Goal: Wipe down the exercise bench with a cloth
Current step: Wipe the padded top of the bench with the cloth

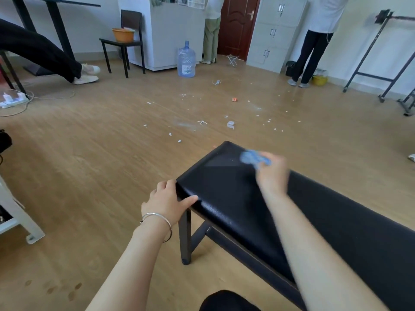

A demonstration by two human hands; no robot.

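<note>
The right hand point(272, 173), blurred, is gripping the cloth point(253, 158) and pressing it on the bench point(224, 194). The left hand point(167, 203) is clasping the bench's corner, fingers curled.

Two bare forearms reaching in from 6 o'clock: left hand point(167, 202), at 8 o'clock of the right, fingers curled over the table point(224, 194) corner, thumb laid on top; right hand point(272, 173), motion-blurred, palm down, fingers bunched round a cloth point(254, 157).
</note>
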